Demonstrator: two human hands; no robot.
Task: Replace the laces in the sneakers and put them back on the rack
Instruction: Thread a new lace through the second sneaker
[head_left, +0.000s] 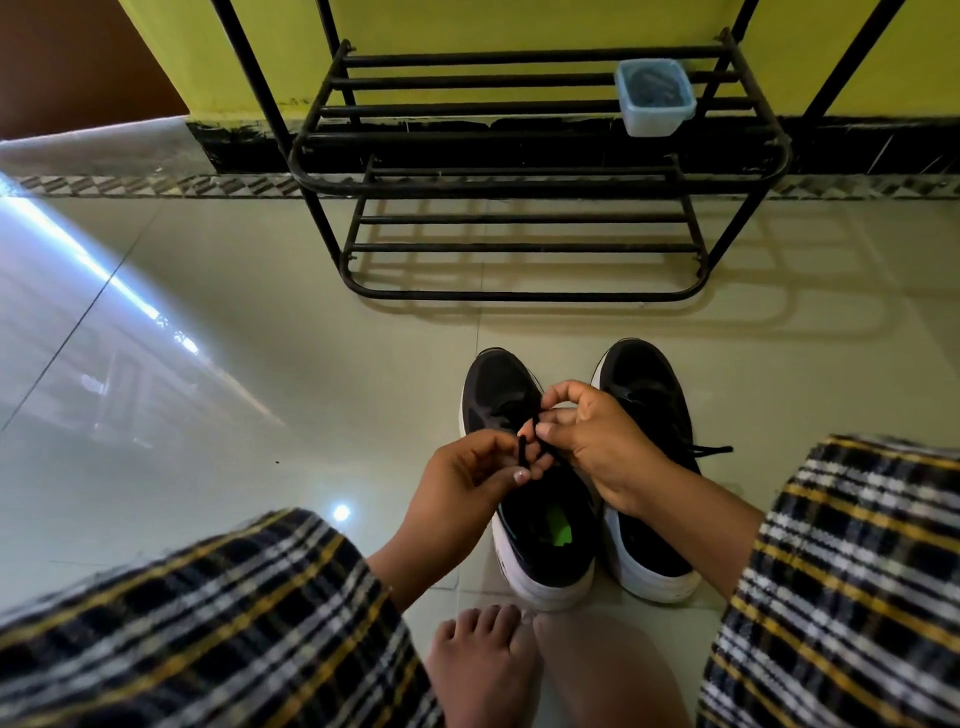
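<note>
- Floor (249, 322): pale glossy tiles, with a bright streak of light at the left.
- Wall (467, 26): yellow, with a black skirting at the bottom.
- Rack (540, 182): black metal, two tiers of bars, standing on the floor against the wall, beyond the sneakers. No shoe on either tier.
- Sleeves (208, 623): checked in black, white and yellow, on both forearms at the lower corners.
- Left sneaker (540, 525): black with white sole, on the floor, toe toward the rack, green patch inside. Just beside the right sneaker (654, 519), same colours, same direction, laces partly loose on its right side.
- Bare foot (483, 660): at the bottom edge, close behind the heels of the sneakers.
- Right hand (597, 441): above the two sneakers, fingers curled, grip pinched on the lace.
- Left hand (462, 483): above the left sneaker, thumb and fingers pinched on the same lace, near its end.
- Box (655, 96): small, clear plastic, on the right part of the upper tier, something dark inside, unclear what.
- Lace (537, 449): black, thin, held between both hands over the left sneaker.
</note>
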